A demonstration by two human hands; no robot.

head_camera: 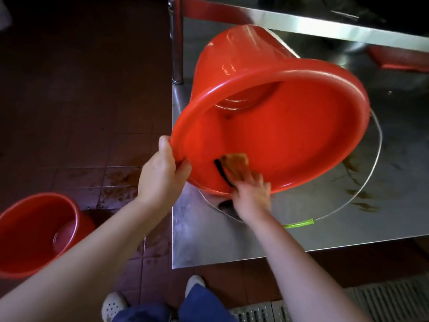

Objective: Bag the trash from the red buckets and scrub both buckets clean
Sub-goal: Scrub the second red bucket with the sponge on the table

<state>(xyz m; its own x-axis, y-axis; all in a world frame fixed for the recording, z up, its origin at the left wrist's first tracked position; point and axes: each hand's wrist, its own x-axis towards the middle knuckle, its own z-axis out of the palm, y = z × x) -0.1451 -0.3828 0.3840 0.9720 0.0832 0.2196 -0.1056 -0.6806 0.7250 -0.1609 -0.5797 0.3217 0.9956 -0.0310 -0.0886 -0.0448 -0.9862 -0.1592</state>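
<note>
Red bucket, the big one, lies tipped on the metal table, up toward 1 o'clock. Its open mouth faces the person. A second red bucket stands on the dark floor at 8 o'clock. The left hand is curled tight round the big bucket's rim at 9 o'clock. The right hand, a bit blurry, grips a brown sponge and presses it on the inside wall at 6 o'clock. A wire handle with a green grip rests on the table at 5 o'clock.

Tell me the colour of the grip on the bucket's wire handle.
The grip is lime green, clearest in the head view.
</note>
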